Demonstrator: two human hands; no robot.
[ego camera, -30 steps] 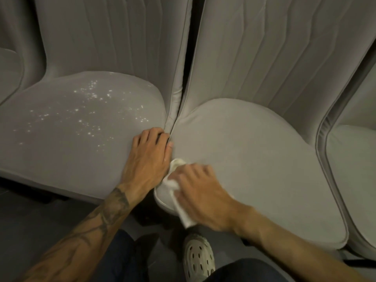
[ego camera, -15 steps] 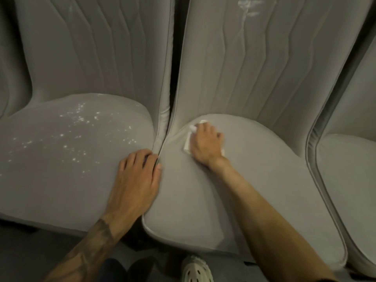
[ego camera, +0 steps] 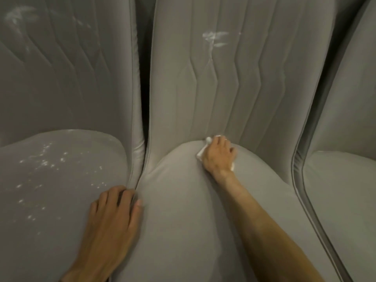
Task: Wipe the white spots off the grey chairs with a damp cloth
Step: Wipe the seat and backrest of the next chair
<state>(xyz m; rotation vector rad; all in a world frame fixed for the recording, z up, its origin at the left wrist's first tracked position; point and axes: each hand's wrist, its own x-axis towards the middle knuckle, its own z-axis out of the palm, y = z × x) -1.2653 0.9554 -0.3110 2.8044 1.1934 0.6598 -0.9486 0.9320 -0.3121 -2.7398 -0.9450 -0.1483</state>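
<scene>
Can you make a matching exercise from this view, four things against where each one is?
Things:
1. right hand
2. left hand
3. white specks
4. white smear

Places:
A. middle chair's backrest
B. left chair's seat, scattered
C. back of the middle seat, on the cloth
D. flat on the left seat's right edge

Pairs: 1-C, 2-D, 3-B, 4-A

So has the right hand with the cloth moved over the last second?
Yes. The right hand slid the cloth from the seat's front edge back to the backrest crease.
</scene>
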